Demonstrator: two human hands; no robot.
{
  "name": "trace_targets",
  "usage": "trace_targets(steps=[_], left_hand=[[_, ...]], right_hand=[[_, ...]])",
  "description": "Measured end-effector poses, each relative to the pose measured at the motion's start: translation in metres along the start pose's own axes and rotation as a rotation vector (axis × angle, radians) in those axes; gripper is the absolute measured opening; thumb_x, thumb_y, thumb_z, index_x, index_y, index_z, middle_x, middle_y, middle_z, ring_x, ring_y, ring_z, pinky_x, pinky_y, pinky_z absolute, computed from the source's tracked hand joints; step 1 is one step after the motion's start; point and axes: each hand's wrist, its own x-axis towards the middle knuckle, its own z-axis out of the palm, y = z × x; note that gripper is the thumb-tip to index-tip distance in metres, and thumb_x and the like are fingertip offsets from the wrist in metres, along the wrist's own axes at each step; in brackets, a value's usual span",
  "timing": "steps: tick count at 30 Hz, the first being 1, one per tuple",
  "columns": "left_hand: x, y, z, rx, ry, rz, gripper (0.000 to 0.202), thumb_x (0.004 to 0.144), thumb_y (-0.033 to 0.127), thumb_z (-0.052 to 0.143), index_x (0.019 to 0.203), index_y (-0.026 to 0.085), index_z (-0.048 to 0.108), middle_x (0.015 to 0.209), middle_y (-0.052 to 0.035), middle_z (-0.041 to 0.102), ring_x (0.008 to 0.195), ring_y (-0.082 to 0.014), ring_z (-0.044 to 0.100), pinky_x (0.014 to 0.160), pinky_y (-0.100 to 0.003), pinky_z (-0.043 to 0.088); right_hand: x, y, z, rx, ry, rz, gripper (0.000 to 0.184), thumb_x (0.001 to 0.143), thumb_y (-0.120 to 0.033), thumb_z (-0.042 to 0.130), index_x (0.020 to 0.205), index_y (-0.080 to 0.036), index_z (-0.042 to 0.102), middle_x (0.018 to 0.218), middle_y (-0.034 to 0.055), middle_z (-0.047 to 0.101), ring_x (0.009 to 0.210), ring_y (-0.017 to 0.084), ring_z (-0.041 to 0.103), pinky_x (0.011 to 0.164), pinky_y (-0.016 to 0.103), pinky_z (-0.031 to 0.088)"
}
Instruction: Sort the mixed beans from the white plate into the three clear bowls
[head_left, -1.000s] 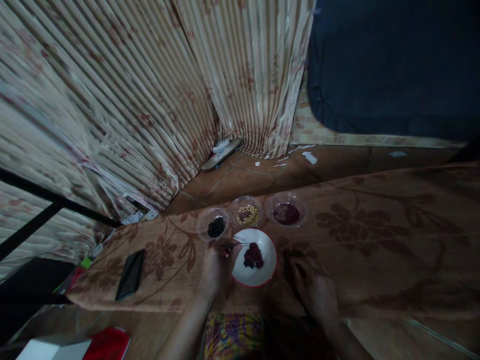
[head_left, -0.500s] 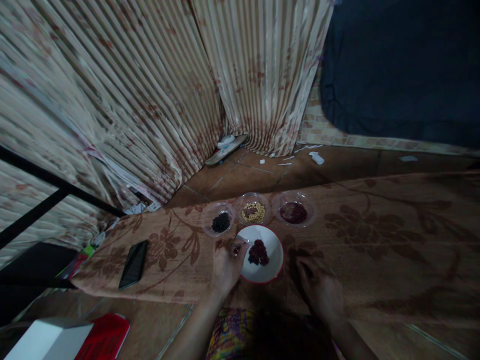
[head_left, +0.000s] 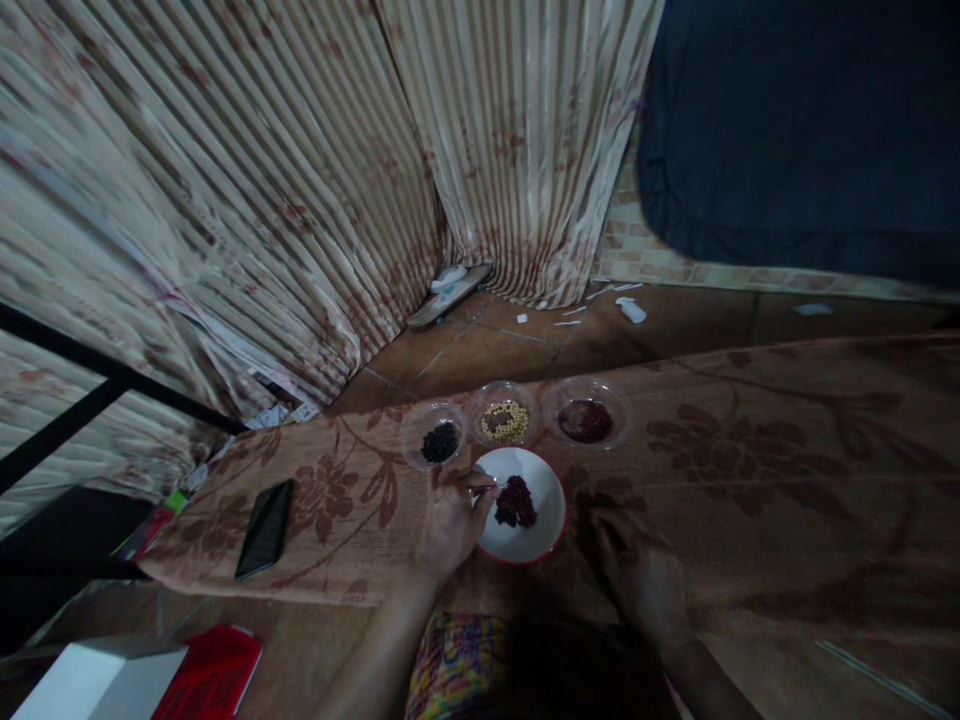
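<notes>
My left hand [head_left: 448, 520] is closed, with thumb and fingers pinching a thin silvery tool [head_left: 484, 488] at the left rim of a white bowl with a red edge [head_left: 551, 525]. The tool's exact kind is too small to make out. Inside the bowl lies a heap of small dark red and black beans [head_left: 516, 502]. My right hand [head_left: 641, 575] rests on the cloth to the right of the bowl, loosely curled and in shadow, with a gap between thumb and fingers and nothing visible in it.
Behind the bowl stand three clear plastic dishes: one with black beans [head_left: 439, 441], one with yellowish beans [head_left: 505, 422], one with dark red beans [head_left: 584, 421]. A phone [head_left: 264, 530] lies left on the patterned brown cloth [head_left: 750, 520]. A white box [head_left: 97, 680] sits lower left.
The left hand stays at the bowl's left rim, its grip on the silvery tool slightly shifted. The right hand rests as before. The whole view has shifted a little.
</notes>
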Motion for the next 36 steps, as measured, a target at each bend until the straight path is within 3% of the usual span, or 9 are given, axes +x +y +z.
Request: trace_targets(steps=[6, 17, 26, 36], left_hand=[[0.002, 0.002, -0.002, 0.039, -0.013, 0.036, 0.014, 0.090, 0.024, 0.060, 0.085, 0.027, 0.072, 0.096, 0.0005, 0.077, 0.097, -0.0196, 0.068, 0.113, -0.045, 0.026], [0.010, 0.003, -0.015, 0.105, -0.161, 0.140, 0.014, 0.092, 0.025, 0.058, 0.090, 0.028, 0.072, 0.097, 0.0016, 0.075, 0.100, -0.0191, 0.066, 0.117, -0.047, 0.016], [0.027, 0.004, -0.021, 0.138, -0.253, 0.247, 0.014, 0.092, 0.024, 0.059, 0.088, 0.024, 0.072, 0.096, 0.0008, 0.076, 0.100, -0.0187, 0.066, 0.109, -0.037, 0.035], [0.028, 0.002, -0.019, 0.159, -0.256, 0.292, 0.017, 0.094, 0.026, 0.056, 0.088, 0.023, 0.071, 0.096, 0.0015, 0.076, 0.101, -0.0183, 0.066, 0.110, -0.037, 0.034]], right_hand=[[0.001, 0.001, 0.001, 0.016, 0.011, -0.009, 0.027, 0.095, -0.034, 0.045, 0.097, -0.021, 0.068, 0.100, 0.0070, 0.072, 0.087, 0.020, 0.067, 0.080, 0.032, 0.050], [0.001, -0.002, -0.002, 0.043, -0.025, 0.041, 0.026, 0.095, -0.034, 0.046, 0.098, -0.022, 0.068, 0.101, 0.0060, 0.071, 0.088, 0.020, 0.066, 0.081, 0.032, 0.049], [0.000, 0.000, 0.001, 0.033, -0.010, 0.028, 0.026, 0.095, -0.034, 0.046, 0.097, -0.021, 0.068, 0.099, 0.0060, 0.071, 0.086, 0.020, 0.066, 0.080, 0.033, 0.049], [0.000, 0.000, 0.000, 0.027, -0.003, 0.017, 0.024, 0.095, -0.033, 0.047, 0.097, -0.022, 0.068, 0.100, 0.0052, 0.071, 0.087, 0.021, 0.066, 0.081, 0.033, 0.049]])
